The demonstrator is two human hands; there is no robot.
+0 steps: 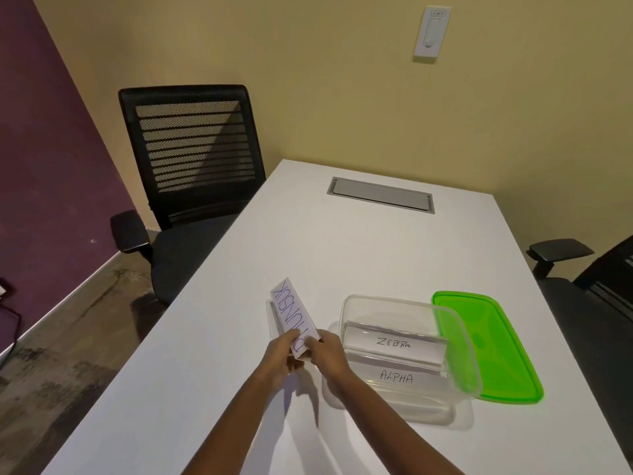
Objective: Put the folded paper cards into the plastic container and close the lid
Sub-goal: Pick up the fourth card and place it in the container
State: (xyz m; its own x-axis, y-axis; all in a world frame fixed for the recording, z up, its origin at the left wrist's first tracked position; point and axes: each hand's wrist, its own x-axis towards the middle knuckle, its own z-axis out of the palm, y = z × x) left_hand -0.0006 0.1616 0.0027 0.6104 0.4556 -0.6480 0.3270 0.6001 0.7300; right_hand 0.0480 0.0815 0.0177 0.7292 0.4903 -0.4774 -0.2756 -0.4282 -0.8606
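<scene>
— What colours did the table show?
— The table (239,389) was plain white, with a grey panel (381,194) at upper centre.
— And the lid?
— The lid (493,344) at lower right was bright green; the container (404,399) was clear.
— The cards?
— The held card (291,313) was white with blue lettering; the cards in the container (394,344) were white with dark lettering.
— The chair?
— The chair (191,145) at left was black mesh with pale stripes.

Both bare forearms reach toward 12 o'clock, left hand (279,354) and right hand (327,351) pressed close together, fingers apparently pinched shut around something held between them.
</scene>
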